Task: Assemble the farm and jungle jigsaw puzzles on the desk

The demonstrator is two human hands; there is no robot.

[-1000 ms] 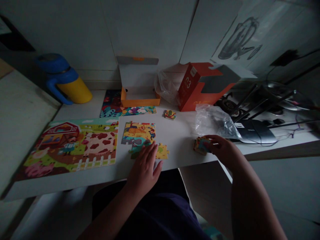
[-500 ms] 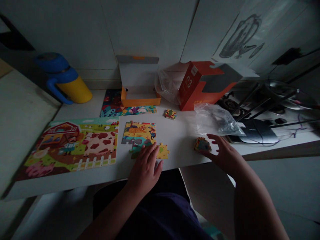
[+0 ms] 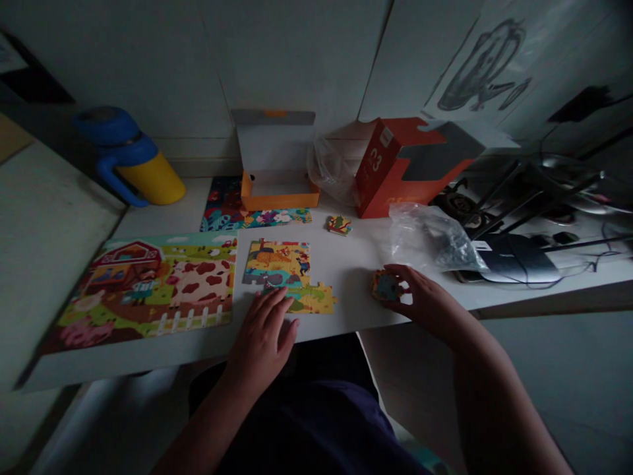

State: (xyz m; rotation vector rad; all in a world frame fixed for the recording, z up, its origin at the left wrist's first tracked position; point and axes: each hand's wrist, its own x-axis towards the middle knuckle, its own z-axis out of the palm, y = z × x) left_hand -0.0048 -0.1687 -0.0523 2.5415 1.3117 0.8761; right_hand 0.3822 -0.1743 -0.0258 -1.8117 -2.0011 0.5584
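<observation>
A partly joined jigsaw puzzle [image 3: 277,260] with animals on yellow and teal lies flat at the middle of the table. My left hand [image 3: 262,333] rests palm down at its lower left edge, fingers stretched out and covering part of it. To the right, my right hand [image 3: 430,303] has thumb and fingers around a small stack of puzzle pieces [image 3: 386,286], low at the tabletop. Another few loose puzzle pieces [image 3: 339,225] lie together farther back, near the boxes.
A farm picture [image 3: 198,284] lies at left, with a blue and yellow flask [image 3: 153,175] behind. An open orange box [image 3: 281,200] stands on a dark picture sheet [image 3: 217,204]. Farther right are a red box [image 3: 378,171], a clear plastic bag [image 3: 420,241] and a black device [image 3: 519,260].
My left hand has slid left and toward me, uncovering more of the puzzle. My right hand has closed on the stack, which now sits farther left.
</observation>
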